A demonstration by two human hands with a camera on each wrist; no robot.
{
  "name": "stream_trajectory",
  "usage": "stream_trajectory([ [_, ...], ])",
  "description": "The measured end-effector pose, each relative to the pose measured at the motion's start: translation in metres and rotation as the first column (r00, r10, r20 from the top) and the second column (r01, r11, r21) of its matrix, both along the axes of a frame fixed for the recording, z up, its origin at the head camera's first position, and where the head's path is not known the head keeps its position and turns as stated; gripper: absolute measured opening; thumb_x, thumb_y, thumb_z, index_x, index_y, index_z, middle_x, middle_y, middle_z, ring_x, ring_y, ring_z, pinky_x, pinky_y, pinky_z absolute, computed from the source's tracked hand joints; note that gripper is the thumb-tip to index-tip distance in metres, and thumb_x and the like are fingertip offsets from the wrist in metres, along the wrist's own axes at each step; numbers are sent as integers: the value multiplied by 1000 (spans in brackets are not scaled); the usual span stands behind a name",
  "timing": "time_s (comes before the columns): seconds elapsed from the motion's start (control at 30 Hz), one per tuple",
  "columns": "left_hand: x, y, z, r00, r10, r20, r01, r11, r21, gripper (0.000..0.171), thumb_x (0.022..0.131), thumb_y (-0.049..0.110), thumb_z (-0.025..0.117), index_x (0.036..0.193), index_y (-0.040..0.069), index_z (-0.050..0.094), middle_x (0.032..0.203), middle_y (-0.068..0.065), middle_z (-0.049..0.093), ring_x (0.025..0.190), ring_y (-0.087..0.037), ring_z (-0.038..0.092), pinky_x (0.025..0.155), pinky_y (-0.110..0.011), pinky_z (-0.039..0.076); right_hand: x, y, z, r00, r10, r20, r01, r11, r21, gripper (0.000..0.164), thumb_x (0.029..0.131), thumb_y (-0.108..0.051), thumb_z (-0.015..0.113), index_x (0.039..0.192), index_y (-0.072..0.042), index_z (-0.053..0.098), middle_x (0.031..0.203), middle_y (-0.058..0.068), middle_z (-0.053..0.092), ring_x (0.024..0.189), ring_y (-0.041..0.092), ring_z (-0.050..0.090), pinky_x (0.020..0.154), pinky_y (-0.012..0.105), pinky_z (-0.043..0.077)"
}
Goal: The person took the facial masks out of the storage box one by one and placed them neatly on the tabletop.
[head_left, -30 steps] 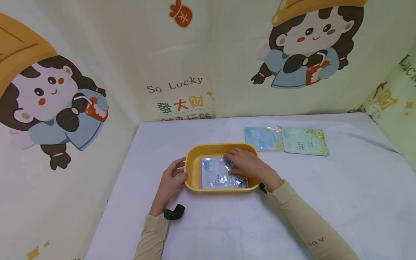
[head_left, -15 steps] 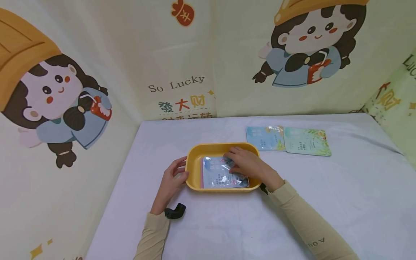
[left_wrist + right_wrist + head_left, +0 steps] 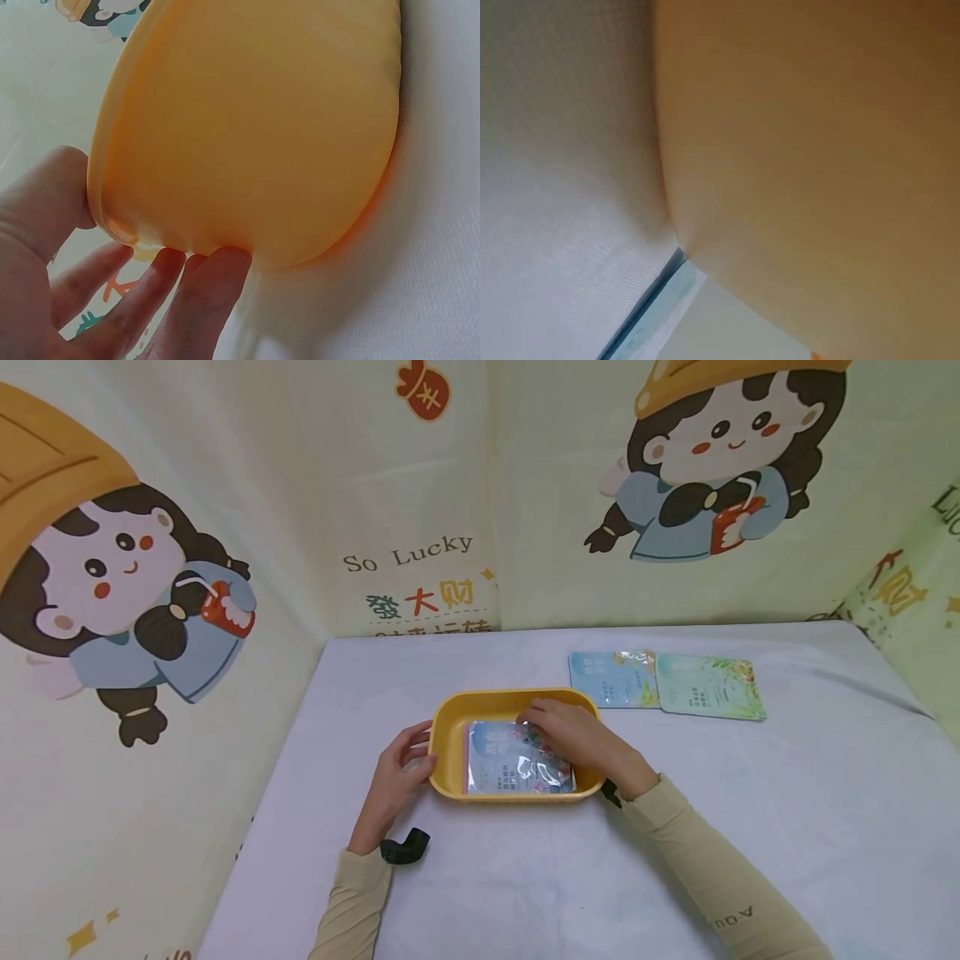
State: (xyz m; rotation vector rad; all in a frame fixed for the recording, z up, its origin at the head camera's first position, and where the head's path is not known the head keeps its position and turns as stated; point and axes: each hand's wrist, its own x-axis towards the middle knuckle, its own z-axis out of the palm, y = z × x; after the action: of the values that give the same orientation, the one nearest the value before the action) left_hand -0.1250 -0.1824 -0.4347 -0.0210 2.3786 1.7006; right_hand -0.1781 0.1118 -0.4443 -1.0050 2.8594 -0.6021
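A yellow tray (image 3: 450,702) stands on the cloth-covered table with a stack of glossy sheet mask packets inside. The uppermost, a pale blue packet (image 3: 498,760), lies over one with a pink edge. My left hand (image 3: 393,785) touches the tray's left end. In the left wrist view its thumb meets the rim and its fingertips rest on the outer wall (image 3: 247,135). My right hand (image 3: 573,731) reaches over the tray's right side, fingers bent over the packet's upper right part. Its thumb and fingertips are mostly hidden, so I cannot tell whether it pinches the packet.
Behind the tray on the right lie a blue packet (image 3: 615,679) and a green packet (image 3: 711,685), side by side. White cloth (image 3: 495,893) covers the table. A printed curtain (image 3: 540,527) hangs along the back and sides.
The right thumb, seen over the packet before, is now hidden behind the hand. More of the packet's print shows and its glare has shifted. The left hand stays at the tray's end.
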Motion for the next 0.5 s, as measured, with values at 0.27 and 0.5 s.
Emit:
stream_trajectory([
  [0.27,1,2,-2,1000,-8,-21,8,1000,-8,52,96,10,62,145,12,47,142,-13,52,123,-30,55,97,-33,54,1,3,7,1000,7,-6,-8,999,-39,19,95,-10,64,113,-13,70,101,-1,64,84,12,58,84,30,56],
  [0.5,-6,-5,-29,999,22,-40,-22,1000,0,52,94,14,66,143,20,50,140,-9,54,123,-27,55,94,-33,56,-1,8,6,1000,27,4,-27,991,-131,17,95,-9,65,111,-12,69,104,-1,67,91,13,62,88,32,56],
])
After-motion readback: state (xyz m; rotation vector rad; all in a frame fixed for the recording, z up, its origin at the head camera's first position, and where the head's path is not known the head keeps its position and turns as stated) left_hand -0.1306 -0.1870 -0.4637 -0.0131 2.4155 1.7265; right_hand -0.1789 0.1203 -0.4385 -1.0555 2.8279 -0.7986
